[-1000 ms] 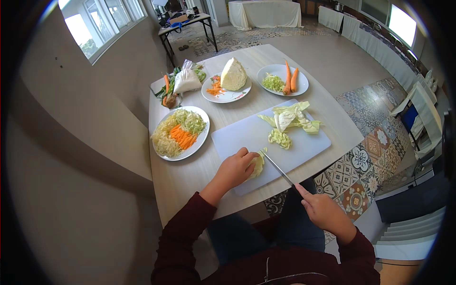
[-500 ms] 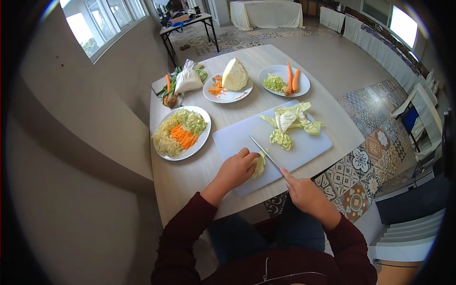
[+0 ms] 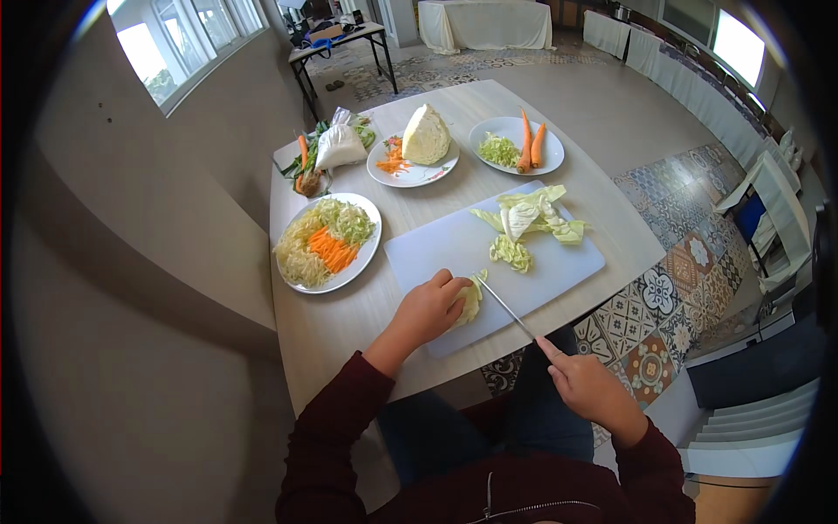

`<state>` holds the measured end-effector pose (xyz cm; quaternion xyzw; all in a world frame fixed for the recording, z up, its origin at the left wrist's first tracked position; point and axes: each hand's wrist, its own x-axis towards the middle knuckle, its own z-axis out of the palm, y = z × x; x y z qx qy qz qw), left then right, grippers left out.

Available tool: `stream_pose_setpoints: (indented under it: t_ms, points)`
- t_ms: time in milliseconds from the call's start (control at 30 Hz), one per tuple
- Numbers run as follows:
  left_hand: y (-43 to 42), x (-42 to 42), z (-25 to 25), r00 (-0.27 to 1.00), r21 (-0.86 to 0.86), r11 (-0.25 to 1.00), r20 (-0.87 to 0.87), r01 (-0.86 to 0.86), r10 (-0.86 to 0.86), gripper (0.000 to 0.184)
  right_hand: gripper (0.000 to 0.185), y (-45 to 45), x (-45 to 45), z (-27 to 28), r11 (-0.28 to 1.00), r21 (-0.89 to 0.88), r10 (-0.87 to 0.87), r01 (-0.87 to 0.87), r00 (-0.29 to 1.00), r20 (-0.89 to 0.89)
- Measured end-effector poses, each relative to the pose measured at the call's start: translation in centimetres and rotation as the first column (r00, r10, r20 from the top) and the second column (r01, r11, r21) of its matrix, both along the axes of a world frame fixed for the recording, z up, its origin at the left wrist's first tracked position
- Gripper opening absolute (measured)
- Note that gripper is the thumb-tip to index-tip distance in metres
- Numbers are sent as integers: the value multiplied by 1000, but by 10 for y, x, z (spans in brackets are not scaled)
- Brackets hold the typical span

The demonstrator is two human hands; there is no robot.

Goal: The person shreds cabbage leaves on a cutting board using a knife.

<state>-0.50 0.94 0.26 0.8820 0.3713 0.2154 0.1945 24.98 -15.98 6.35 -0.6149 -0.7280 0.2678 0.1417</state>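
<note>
My left hand (image 3: 429, 307) presses a piece of cabbage (image 3: 469, 306) onto the white cutting board (image 3: 428, 253), its fingers curled over the leaf. In my right hand (image 3: 587, 384) is a knife (image 3: 506, 307), gripped by the handle. Its blade slants up and left, with the tip close to the cabbage piece. Farther back on the board lie a small crumpled cabbage piece (image 3: 511, 253) and several larger cabbage leaves (image 3: 532, 216).
Left of the board stands a plate (image 3: 374, 244) of shredded cabbage and carrot. Behind are a plate (image 3: 419, 182) with a cabbage wedge (image 3: 427, 136), a plate (image 3: 547, 161) with two carrots (image 3: 531, 144), and a bag of white contents (image 3: 340, 147) beside vegetables.
My right hand has drawn the knife back toward me and to the right. My left hand stays on the cabbage piece. The whole view has shifted slightly.
</note>
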Motion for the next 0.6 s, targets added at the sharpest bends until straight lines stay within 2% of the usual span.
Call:
stream_pose_setpoints:
  t_ms: [100, 600]
  points:
    - [0, 0, 0, 1000, 3, 1000, 6, 1, -1, 28, 52, -6, 1, 11, 1000, -30, 9, -7, 997, 70]
    - [-2, 0, 0, 1000, 24, 1000, 28, -6, 5, 25, 49, 11, -5, 1, 996, 92, -25, 18, 997, 76]
